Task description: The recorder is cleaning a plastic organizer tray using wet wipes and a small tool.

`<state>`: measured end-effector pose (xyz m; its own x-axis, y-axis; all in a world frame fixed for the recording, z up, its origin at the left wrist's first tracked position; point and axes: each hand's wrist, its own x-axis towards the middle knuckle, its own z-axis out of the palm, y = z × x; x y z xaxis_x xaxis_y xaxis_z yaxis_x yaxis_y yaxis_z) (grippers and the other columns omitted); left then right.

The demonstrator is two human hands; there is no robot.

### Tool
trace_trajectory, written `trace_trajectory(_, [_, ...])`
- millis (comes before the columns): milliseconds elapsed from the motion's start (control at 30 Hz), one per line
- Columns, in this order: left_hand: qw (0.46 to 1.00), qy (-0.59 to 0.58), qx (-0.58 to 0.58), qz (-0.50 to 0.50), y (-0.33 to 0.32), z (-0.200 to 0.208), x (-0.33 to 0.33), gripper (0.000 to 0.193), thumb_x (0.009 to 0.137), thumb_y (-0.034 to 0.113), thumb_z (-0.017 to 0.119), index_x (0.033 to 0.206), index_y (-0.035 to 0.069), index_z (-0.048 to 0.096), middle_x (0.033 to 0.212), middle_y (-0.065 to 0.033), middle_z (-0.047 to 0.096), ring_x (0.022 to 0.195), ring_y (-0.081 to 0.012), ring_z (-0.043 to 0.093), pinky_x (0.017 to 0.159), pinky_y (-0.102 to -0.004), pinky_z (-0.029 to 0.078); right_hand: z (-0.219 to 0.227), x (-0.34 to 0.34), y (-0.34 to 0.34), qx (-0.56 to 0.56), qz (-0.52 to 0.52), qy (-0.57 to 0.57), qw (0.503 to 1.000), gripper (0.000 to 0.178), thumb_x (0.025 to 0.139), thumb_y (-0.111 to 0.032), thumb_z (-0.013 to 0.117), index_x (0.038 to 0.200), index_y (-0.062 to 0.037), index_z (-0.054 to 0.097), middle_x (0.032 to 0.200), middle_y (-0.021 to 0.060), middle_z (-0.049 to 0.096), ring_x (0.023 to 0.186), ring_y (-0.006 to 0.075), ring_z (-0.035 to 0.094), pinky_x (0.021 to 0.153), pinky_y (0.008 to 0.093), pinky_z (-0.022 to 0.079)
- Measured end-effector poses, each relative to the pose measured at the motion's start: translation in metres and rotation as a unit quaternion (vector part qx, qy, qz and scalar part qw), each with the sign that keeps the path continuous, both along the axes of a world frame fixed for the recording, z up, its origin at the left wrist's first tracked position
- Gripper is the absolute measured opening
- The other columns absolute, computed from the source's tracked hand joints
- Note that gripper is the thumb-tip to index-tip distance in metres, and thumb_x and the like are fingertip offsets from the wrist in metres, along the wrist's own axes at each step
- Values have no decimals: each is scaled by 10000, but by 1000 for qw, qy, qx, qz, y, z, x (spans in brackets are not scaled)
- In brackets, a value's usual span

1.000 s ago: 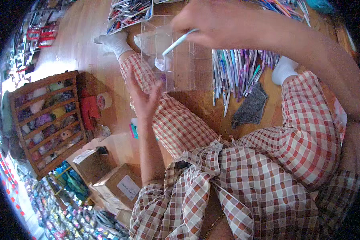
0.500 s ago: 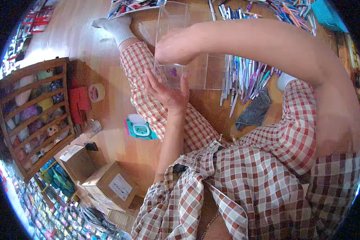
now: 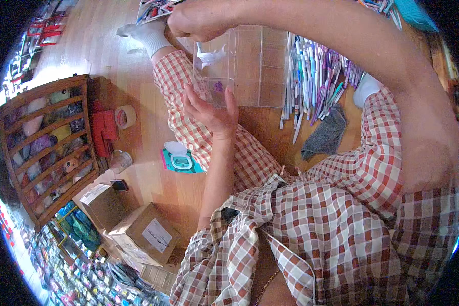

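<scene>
**Clear box of compartments now steadied as the right hand lowers a white piece into it**

The clear box [image 3: 250, 66] lies on the wooden floor [image 3: 86, 46] between the person's legs, its left side against the checked trouser leg [image 3: 188, 107].

Far left stands a wooden shelf rack [image 3: 46, 148] of small coloured items, with a roll of tape [image 3: 125, 116] and a small jar [image 3: 120, 160] beside it. Cardboard cartons [image 3: 137, 229] sit below, and a teal pack of wipes [image 3: 181, 160] lies near the knee.

The left hand [image 3: 209, 109] has come up from the knee, where it rested a second ago, and now stands with fingers spread and loosely curved, fingertips touching the near left corner of the box; it grips nothing. Small purple bits [image 3: 218, 85] show in the compartment just beyond it.

The right hand [image 3: 199, 20] has swung from the right side across to the upper left. A second ago it held a white pen; now its fingers are pinched shut around a small white piece [image 3: 211, 53] that hangs into an upper left compartment. This reads as sorting into the box under way.

To the right, a spread of pens [image 3: 316, 71] lies beside the box, with a grey cloth [image 3: 326, 135] below them.
</scene>
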<state>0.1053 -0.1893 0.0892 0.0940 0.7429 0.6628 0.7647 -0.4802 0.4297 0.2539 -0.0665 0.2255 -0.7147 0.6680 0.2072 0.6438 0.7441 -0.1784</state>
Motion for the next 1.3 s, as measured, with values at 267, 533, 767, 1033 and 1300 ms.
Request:
trace_trajectory(267, [1000, 3, 4, 15, 3, -5, -2, 837, 668, 297, 694, 1296, -54, 266, 1215, -244, 377, 1091, -394, 356, 931, -488, 277, -35, -9, -28, 62, 3, -64, 996, 108, 662, -46, 568, 737, 19, 610, 785, 181, 621, 762, 340, 614, 642, 404, 497])
trace_trajectory(533, [1000, -19, 10, 15, 5, -6, -1, 833, 685, 330, 675, 1300, -53, 264, 1180, -267, 371, 1087, -404, 352, 927, -494, 270, -1, -29, -16, -106, 6, -33, 994, 180, 664, 4, 561, 841, 13, 596, 767, 210, 608, 772, 362, 604, 640, 422, 484])
trace_trajectory(767, [999, -33, 13, 11, 7, -7, 0, 838, 685, 330, 679, 1303, -53, 263, 1160, -266, 372, 1073, -407, 352, 921, -488, 278, 9, -28, -3, -81, 78, -74, 991, 105, 648, 14, 549, 745, 34, 585, 750, 201, 603, 720, 368, 585, 607, 419, 463])
trace_trajectory(1033, [1000, -2, 9, 8, 7, -8, -4, 829, 684, 304, 690, 1301, -52, 267, 1181, -263, 355, 1075, -400, 351, 925, -482, 275, -12, -10, -4, 22, -28, -90, 995, 115, 659, -5, 574, 765, 4, 616, 771, 180, 622, 759, 320, 617, 648, 386, 498])
trace_trajectory(1300, [1000, 7, 9, -9, 10, -6, -4, 813, 680, 283, 688, 1296, -54, 277, 1156, -250, 371, 1061, -389, 359, 913, -477, 275, 10, -1, -20, -23, -9, -144, 989, 134, 614, 31, 598, 748, 32, 608, 745, 189, 616, 727, 322, 618, 617, 386, 498])
